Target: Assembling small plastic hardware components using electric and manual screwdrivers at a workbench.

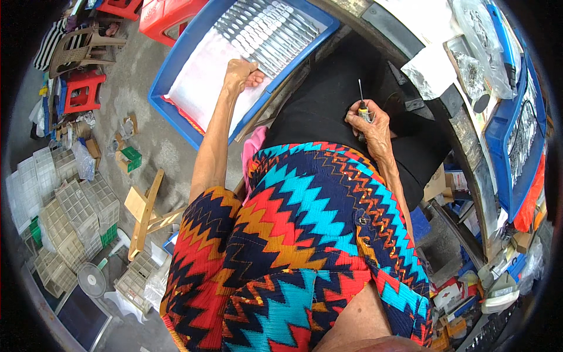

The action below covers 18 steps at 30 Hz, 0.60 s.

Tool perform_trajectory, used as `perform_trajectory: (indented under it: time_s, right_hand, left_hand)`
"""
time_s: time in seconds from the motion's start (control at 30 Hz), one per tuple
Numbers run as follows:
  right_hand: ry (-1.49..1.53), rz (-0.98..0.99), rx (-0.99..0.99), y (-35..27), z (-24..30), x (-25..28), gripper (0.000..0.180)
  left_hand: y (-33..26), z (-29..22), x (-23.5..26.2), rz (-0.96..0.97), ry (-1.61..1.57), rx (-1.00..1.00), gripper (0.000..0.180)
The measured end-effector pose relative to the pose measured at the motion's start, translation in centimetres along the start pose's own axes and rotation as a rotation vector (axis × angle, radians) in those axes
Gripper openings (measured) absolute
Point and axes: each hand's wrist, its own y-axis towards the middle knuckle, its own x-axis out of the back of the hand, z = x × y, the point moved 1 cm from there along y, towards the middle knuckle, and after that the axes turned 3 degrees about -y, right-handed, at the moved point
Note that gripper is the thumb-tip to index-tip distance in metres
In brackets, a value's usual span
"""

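Observation:
My left hand [242, 74] is over a blue tray [157, 88] to the left of my lap. Its fingers are curled closed beside the lower end of rows of slim silvery metal pieces [267, 35], and whatever they may hold is hidden. The pieces lie side by side on a pale pinkish sheet [199, 82] that lines the tray. Over my dark trousers, my right hand [372, 122] grips a small screwdriver [364, 110] by its yellow and black handle. The thin shaft points up and away from me.
A workbench [469, 126] curves along the right, bearing plastic bags [484, 47] and a blue tray [504, 146] of metal pieces. Red stools [85, 91], a wooden frame [143, 217], pale plastic baskets [76, 205] and a fan [91, 279] stand on the left floor.

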Motion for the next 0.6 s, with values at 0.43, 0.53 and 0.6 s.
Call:
perform_trajectory:
  time_s: [0.43,0.53,0.6]
  right_hand:
    - [0.042,0.008,-0.014,0.0,-0.5,0.1,0.012]
    - [0.052,0.002,-0.015,-0.1,-0.5,0.2,0.012]
    - [0.057,-0.003,-0.021,0.0,-0.5,0.2,0.013]
  left_hand:
    - [-0.2,0.8,-0.2,-0.36,0.299,-0.378,0.036]
    - [-0.1,0.7,-0.6,-0.334,0.334,-0.417,0.038]
    - [0.1,0.8,-0.8,-0.293,0.265,-0.41,0.04]
